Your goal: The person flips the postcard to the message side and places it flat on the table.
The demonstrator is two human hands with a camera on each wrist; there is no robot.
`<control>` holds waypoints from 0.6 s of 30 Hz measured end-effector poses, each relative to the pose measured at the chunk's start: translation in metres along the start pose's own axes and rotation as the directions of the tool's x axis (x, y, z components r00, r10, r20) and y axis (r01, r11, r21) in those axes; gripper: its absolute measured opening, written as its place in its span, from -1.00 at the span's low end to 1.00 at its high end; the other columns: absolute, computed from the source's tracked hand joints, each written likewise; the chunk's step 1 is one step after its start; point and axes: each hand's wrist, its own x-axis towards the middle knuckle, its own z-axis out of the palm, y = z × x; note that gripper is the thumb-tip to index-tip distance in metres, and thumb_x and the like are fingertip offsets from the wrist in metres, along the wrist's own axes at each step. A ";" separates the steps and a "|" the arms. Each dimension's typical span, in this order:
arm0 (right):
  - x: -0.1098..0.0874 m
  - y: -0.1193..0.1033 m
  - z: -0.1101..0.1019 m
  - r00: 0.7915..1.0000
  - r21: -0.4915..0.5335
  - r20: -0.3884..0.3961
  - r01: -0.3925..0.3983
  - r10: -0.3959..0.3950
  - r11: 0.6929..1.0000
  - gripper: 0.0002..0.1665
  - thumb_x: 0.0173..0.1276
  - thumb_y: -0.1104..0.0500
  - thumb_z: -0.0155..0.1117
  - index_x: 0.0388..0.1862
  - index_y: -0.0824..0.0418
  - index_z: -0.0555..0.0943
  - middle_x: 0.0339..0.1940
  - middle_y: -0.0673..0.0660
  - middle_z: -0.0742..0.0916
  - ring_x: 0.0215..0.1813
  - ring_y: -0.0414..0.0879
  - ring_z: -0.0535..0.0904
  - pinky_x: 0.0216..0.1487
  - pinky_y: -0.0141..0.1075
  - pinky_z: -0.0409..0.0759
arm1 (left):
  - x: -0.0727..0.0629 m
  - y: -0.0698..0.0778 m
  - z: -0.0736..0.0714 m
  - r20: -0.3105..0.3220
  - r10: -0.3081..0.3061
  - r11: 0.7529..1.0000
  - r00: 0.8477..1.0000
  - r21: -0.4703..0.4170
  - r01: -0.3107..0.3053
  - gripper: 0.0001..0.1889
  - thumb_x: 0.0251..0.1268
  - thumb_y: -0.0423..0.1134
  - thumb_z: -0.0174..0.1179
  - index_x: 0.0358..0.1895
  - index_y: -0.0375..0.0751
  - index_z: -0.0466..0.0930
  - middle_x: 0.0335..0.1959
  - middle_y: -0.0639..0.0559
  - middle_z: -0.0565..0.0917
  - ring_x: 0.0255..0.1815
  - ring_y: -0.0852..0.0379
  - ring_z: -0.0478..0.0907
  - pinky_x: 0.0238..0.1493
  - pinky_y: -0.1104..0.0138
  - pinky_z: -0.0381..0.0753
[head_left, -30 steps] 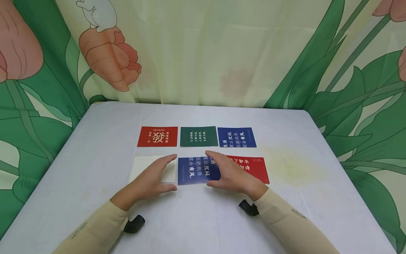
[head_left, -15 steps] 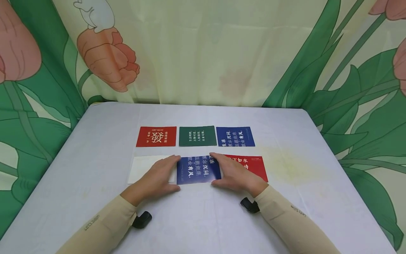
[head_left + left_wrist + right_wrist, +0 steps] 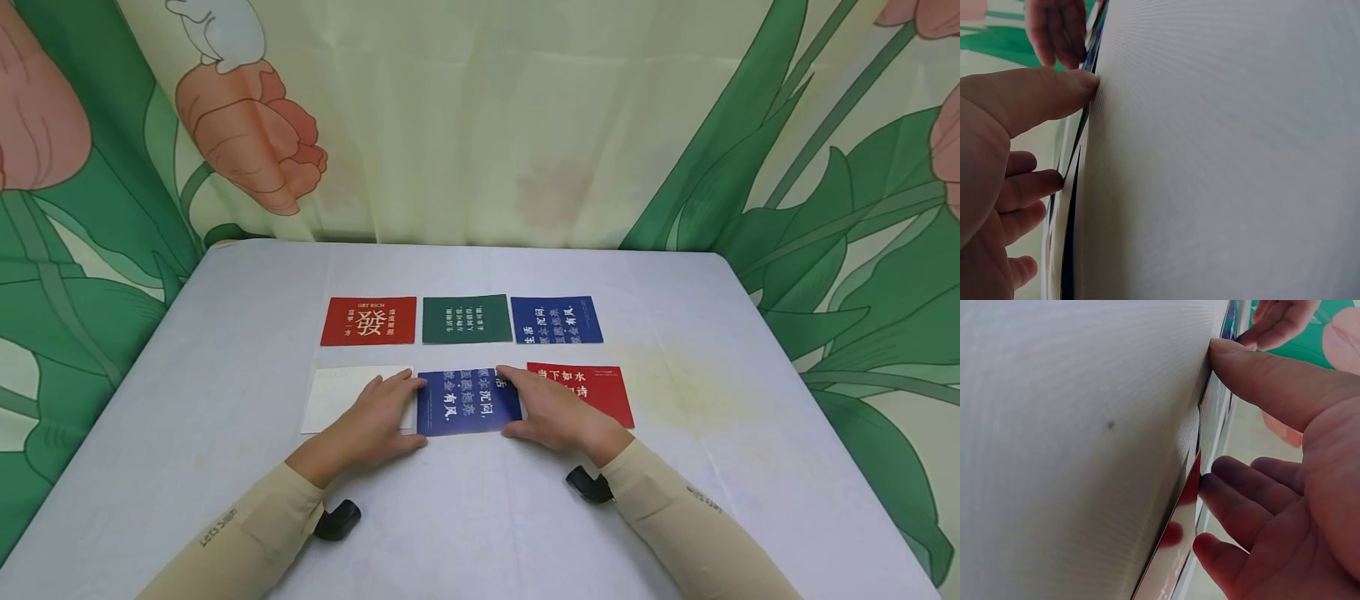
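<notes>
I read the near blue card (image 3: 468, 404) as smooth printed paper stock; the near-right red card (image 3: 600, 396) takes a glossy sheen in the right wrist view, and the near-left white card (image 3: 341, 396) looks matt. Beneath them I get a matt white tablecloth (image 3: 465, 517) with a fine ribbed weave. The far curtain (image 3: 465, 125) looks like softly creased cloth, the sleeves (image 3: 255, 525) matt fabric, the wrist mounts (image 3: 337, 521) smooth black plastic.

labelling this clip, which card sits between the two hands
The near row's middle card, blue: it alone lies between the left hand and right hand. The other blue card is in the far row.
</notes>
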 end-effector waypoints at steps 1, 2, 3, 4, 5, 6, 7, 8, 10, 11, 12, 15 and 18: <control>0.000 0.000 0.000 1.000 -0.004 -0.002 0.002 -0.002 1.000 0.11 0.13 0.04 0.58 0.59 0.15 0.20 0.45 0.14 0.44 0.43 0.07 0.35 0.35 -0.03 0.42 | 0.000 0.000 0.000 -0.001 0.003 1.000 1.000 -0.001 -0.003 -0.18 0.09 -0.12 0.50 0.36 -0.43 0.33 0.38 -0.35 0.39 0.48 -0.25 0.21 0.46 -0.16 0.05; -0.001 0.000 0.000 1.000 -0.008 -0.004 0.005 -0.005 1.000 0.11 0.14 0.04 0.58 0.58 0.16 0.20 0.45 0.15 0.44 0.43 0.07 0.36 0.35 -0.03 0.42 | 0.000 0.000 0.000 -0.003 0.006 1.000 1.000 0.001 -0.006 -0.19 0.10 -0.13 0.49 0.36 -0.44 0.34 0.37 -0.36 0.40 0.48 -0.25 0.21 0.46 -0.16 0.05; -0.001 0.000 0.000 1.000 -0.013 -0.005 0.008 -0.008 1.000 0.10 0.14 0.04 0.57 0.58 0.16 0.20 0.45 0.15 0.44 0.43 0.07 0.36 0.35 -0.03 0.42 | 0.000 -0.001 0.000 -0.005 0.011 1.000 1.000 0.006 -0.011 -0.20 0.11 -0.13 0.49 0.35 -0.44 0.35 0.37 -0.36 0.40 0.47 -0.26 0.22 0.46 -0.17 0.06; -0.001 0.000 0.000 1.000 -0.017 -0.006 0.013 -0.013 1.000 0.10 0.14 0.04 0.57 0.58 0.17 0.21 0.44 0.15 0.45 0.43 0.08 0.36 0.35 -0.03 0.41 | 0.000 -0.001 0.000 -0.008 0.016 1.000 1.000 0.012 -0.016 -0.22 0.11 -0.13 0.48 0.34 -0.44 0.35 0.36 -0.36 0.41 0.47 -0.26 0.23 0.45 -0.17 0.07; -0.001 0.000 0.000 1.000 -0.024 -0.006 0.017 -0.017 1.000 0.10 0.14 0.04 0.57 0.58 0.18 0.21 0.44 0.16 0.45 0.43 0.08 0.37 0.35 -0.03 0.41 | 0.000 -0.001 0.000 -0.009 0.019 1.000 1.000 0.014 -0.019 -0.22 0.12 -0.13 0.48 0.34 -0.44 0.36 0.36 -0.36 0.41 0.47 -0.25 0.23 0.46 -0.17 0.06; -0.001 0.000 -0.001 1.000 -0.029 -0.007 0.019 -0.019 0.999 0.09 0.14 0.04 0.57 0.58 0.18 0.21 0.44 0.16 0.46 0.42 0.08 0.37 0.35 -0.03 0.41 | 0.000 -0.001 0.000 -0.009 0.022 1.000 1.000 0.017 -0.022 -0.24 0.13 -0.13 0.47 0.34 -0.44 0.37 0.36 -0.36 0.41 0.47 -0.25 0.24 0.46 -0.16 0.06; -0.002 0.000 -0.001 1.000 -0.033 -0.007 0.021 -0.021 0.999 0.08 0.15 0.04 0.56 0.57 0.18 0.22 0.43 0.16 0.47 0.41 0.07 0.38 0.35 -0.03 0.41 | 0.000 -0.001 0.000 -0.008 0.026 0.999 1.000 0.019 -0.025 -0.25 0.14 -0.14 0.46 0.33 -0.44 0.37 0.35 -0.36 0.42 0.46 -0.25 0.24 0.46 -0.17 0.05; -0.002 0.000 -0.001 1.000 -0.034 -0.008 0.022 -0.023 0.999 0.07 0.15 0.03 0.56 0.57 0.19 0.23 0.42 0.15 0.48 0.40 0.06 0.40 0.35 -0.04 0.42 | 0.000 -0.001 0.000 -0.006 0.028 0.999 1.000 0.020 -0.028 -0.26 0.14 -0.14 0.45 0.33 -0.44 0.38 0.35 -0.36 0.42 0.46 -0.25 0.24 0.46 -0.17 0.05; -0.002 -0.001 -0.001 1.000 -0.033 -0.009 0.022 -0.022 0.999 0.05 0.15 0.02 0.55 0.55 0.19 0.25 0.40 0.14 0.50 0.38 0.05 0.42 0.34 -0.05 0.43 | 0.000 -0.001 0.000 -0.004 0.030 0.999 1.000 0.017 -0.029 -0.29 0.16 -0.15 0.43 0.32 -0.44 0.39 0.35 -0.35 0.42 0.46 -0.25 0.24 0.46 -0.17 0.04; -0.002 -0.001 -0.002 1.000 -0.031 -0.010 0.021 -0.021 0.999 0.05 0.15 0.01 0.55 0.55 0.19 0.26 0.39 0.13 0.51 0.37 0.04 0.43 0.33 -0.05 0.44 | 0.000 -0.001 -0.001 -0.003 0.028 1.000 1.000 0.011 -0.028 -0.30 0.17 -0.15 0.41 0.32 -0.44 0.40 0.35 -0.35 0.43 0.46 -0.24 0.24 0.46 -0.17 0.03; -0.003 -0.001 -0.002 1.000 -0.025 -0.010 0.021 -0.021 0.999 0.04 0.15 0.01 0.54 0.54 0.18 0.27 0.38 0.13 0.52 0.36 0.04 0.44 0.33 -0.05 0.44 | -0.001 -0.001 -0.002 -0.001 0.025 1.000 1.000 0.002 -0.025 -0.31 0.17 -0.15 0.40 0.31 -0.44 0.40 0.34 -0.34 0.44 0.46 -0.24 0.25 0.47 -0.17 0.03; -0.004 -0.001 -0.004 1.000 -0.013 -0.011 0.024 -0.024 1.000 0.01 0.15 0.00 0.52 0.53 0.18 0.29 0.35 0.10 0.55 0.35 0.03 0.45 0.33 -0.04 0.44 | -0.002 -0.002 -0.003 -0.001 0.027 0.999 1.000 -0.041 -0.027 -0.34 0.17 -0.15 0.37 0.29 -0.44 0.42 0.32 -0.32 0.47 0.44 -0.23 0.29 0.46 -0.19 0.01; -0.006 -0.002 -0.005 0.999 0.000 -0.014 0.034 -0.034 0.999 -0.02 0.15 0.00 0.51 0.51 0.18 0.32 0.32 0.07 0.58 0.34 0.03 0.46 0.32 -0.03 0.44 | -0.002 -0.004 -0.003 -0.001 0.037 0.995 0.999 -0.098 -0.037 -0.39 0.20 -0.17 0.34 0.26 -0.44 0.45 0.27 -0.27 0.52 0.39 -0.19 0.37 0.46 -0.21 0.00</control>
